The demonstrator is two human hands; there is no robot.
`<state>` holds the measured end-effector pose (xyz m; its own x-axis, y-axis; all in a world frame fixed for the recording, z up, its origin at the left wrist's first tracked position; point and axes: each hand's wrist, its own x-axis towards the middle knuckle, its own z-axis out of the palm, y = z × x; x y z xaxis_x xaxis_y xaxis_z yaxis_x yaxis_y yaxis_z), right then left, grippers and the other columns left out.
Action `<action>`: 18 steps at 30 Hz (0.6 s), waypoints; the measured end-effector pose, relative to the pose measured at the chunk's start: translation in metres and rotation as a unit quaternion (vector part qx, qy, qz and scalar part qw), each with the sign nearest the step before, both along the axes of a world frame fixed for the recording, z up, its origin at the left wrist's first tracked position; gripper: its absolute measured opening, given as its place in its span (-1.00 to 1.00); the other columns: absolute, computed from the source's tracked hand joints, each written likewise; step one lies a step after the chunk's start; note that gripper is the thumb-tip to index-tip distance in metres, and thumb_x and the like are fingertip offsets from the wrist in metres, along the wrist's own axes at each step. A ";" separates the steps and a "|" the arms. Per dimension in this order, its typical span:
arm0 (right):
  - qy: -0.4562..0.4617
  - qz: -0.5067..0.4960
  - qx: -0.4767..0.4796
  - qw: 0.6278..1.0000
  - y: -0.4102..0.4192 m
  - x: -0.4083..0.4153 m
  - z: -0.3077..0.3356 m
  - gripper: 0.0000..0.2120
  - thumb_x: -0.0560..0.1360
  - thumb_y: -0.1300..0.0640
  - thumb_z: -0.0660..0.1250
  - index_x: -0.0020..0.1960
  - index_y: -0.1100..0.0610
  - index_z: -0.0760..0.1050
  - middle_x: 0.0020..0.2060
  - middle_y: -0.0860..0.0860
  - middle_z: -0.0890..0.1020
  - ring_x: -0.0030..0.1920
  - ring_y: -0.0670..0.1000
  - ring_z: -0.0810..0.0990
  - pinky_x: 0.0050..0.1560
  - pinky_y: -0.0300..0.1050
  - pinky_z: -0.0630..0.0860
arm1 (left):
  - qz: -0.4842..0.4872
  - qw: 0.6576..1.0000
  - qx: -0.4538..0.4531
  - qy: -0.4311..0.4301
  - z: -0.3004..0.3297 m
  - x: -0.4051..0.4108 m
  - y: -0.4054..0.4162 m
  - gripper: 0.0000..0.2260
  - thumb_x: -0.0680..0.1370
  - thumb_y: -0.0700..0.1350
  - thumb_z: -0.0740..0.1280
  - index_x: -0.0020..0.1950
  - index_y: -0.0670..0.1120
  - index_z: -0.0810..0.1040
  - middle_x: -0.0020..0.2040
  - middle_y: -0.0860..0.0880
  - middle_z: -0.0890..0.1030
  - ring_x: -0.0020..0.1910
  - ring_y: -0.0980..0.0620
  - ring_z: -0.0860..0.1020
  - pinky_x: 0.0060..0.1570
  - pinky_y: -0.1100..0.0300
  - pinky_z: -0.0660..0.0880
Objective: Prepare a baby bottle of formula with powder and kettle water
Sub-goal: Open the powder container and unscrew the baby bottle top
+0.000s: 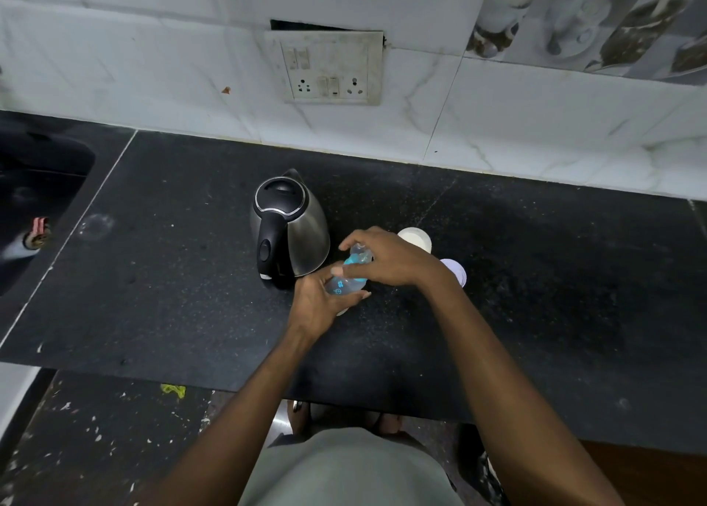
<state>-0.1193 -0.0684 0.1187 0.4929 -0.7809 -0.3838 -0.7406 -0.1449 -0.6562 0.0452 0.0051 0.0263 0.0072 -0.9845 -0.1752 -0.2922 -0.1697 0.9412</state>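
A clear baby bottle (346,282) with blue print and a blue collar is held tilted just above the black counter (172,295), right of the steel kettle (290,226). My left hand (317,306) grips the bottle's body from below. My right hand (386,259) curls over its top end, fingers round the collar and transparent cap. The kettle stands upright, lid closed, black handle facing me. Behind my right hand a white round container (415,238) shows, and a pale lilac lid or cup (455,270) peeks out beside my right wrist.
A dark sink (38,184) lies at the far left of the counter. The tiled wall behind carries a socket plate (329,67). The counter's front edge runs just ahead of my body; floor with a yellow scrap (174,389) shows lower left.
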 end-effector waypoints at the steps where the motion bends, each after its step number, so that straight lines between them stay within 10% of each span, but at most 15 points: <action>1: 0.015 -0.039 0.011 0.999 0.001 0.001 -0.001 -0.50 0.56 -0.24 0.40 0.36 0.06 0.53 0.22 0.07 0.59 0.09 0.04 0.66 0.00 -0.13 0.59 | 0.001 1.000 0.001 0.005 0.000 0.000 -0.001 -0.55 0.39 -0.15 0.67 0.26 -0.08 0.68 0.01 0.09 0.75 -0.02 0.26 0.69 -0.05 0.42 0.55; 5: 0.039 -0.109 0.079 0.990 0.001 0.005 -0.005 -0.44 0.64 -0.31 0.21 0.22 0.18 0.58 -0.14 0.22 0.72 -0.38 0.07 0.69 -0.41 -0.12 0.64 | -0.010 1.000 -0.011 -0.001 0.000 -0.001 0.000 -0.55 0.41 -0.16 0.66 0.27 -0.07 0.67 0.02 0.10 0.74 -0.03 0.27 0.68 -0.04 0.40 0.56; 11: 0.002 0.000 0.069 0.998 -0.007 -0.006 -0.003 -0.67 0.56 0.15 0.45 0.32 0.02 0.57 0.18 0.12 0.64 -0.02 0.10 0.71 -0.12 -0.01 0.73 | -0.012 1.000 -0.003 -0.017 -0.003 0.000 0.002 -0.53 0.39 -0.11 0.67 0.28 -0.05 0.68 0.02 0.11 0.75 -0.03 0.28 0.68 -0.06 0.44 0.53; 18: 0.032 -0.075 0.093 0.992 -0.007 0.002 0.003 -0.38 0.57 -0.33 0.32 0.48 0.02 0.41 0.21 0.06 0.64 -0.04 0.10 0.74 -0.25 -0.08 0.71 | -0.015 1.000 -0.004 0.004 0.002 0.000 -0.002 -0.54 0.42 -0.16 0.64 0.29 -0.02 0.64 0.06 0.15 0.72 0.04 0.28 0.68 -0.01 0.43 0.55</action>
